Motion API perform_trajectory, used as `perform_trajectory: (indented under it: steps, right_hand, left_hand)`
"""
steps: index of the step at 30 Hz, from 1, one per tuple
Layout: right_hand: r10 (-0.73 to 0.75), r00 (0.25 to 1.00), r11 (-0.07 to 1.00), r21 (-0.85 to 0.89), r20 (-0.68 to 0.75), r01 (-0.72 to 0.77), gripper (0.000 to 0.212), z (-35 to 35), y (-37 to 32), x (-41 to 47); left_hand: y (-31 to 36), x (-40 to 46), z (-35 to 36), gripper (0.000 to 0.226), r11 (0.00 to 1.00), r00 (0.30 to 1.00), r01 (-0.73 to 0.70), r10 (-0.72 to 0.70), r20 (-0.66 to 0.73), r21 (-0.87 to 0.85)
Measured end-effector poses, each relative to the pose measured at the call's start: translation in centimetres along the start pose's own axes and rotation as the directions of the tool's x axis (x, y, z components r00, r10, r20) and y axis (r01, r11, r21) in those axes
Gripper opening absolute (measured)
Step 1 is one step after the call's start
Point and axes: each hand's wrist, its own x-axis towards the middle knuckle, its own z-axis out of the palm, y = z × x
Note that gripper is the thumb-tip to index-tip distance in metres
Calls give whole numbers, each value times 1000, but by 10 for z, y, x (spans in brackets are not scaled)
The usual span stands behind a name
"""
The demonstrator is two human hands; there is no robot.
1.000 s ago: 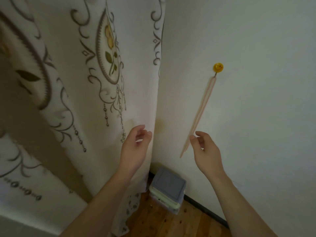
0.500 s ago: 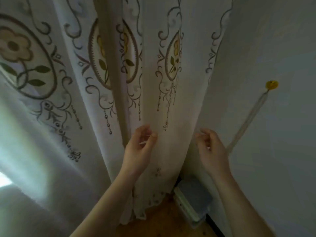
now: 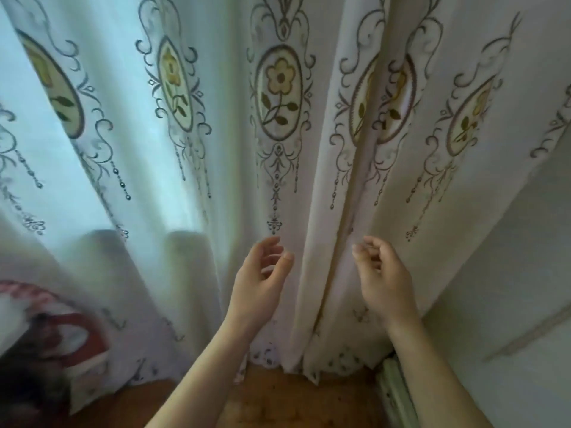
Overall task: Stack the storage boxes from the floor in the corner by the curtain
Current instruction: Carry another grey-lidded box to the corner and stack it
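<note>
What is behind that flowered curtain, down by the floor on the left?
Two rounded pale shapes show through the curtain with daylight above them; the cloth covers them, so what they are cannot be told. A blurred red and white thing lies in front.

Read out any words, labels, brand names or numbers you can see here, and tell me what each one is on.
None: no readable text anywhere in this view.
The curtain carries only embroidered flowers and scrolls, no letters.
The storage box, a sliver at the wall behind the right forearm, shows no label.
The red and white thing at lower left is too blurred to tell any print.
The left hand and right hand hold nothing written.
</note>
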Motion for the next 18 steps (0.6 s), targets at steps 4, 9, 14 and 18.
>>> perform_trajectory:
  steps: [4,9,14,18]
  right_hand:
    - [-73,989,996,56,128,66,48,53,-32,-17]
    - [-166,953,985,93,253,147,53,126,-82,-52]
    - [-234,893,969,170,385,181,40,201,-138,-117]
    - [-328,806,941,245,494,233,41,254,-182,-173]
  left_hand:
    - [1,-19,-62,44,999,990,11,-6,-144,35]
    - [5,-62,-150,35,995,953,31,0,-303,98]
    - [17,-128,-246,45,987,883,85,-12,-469,134]
    - [31,-184,-315,42,984,798,124,-21,-602,129]
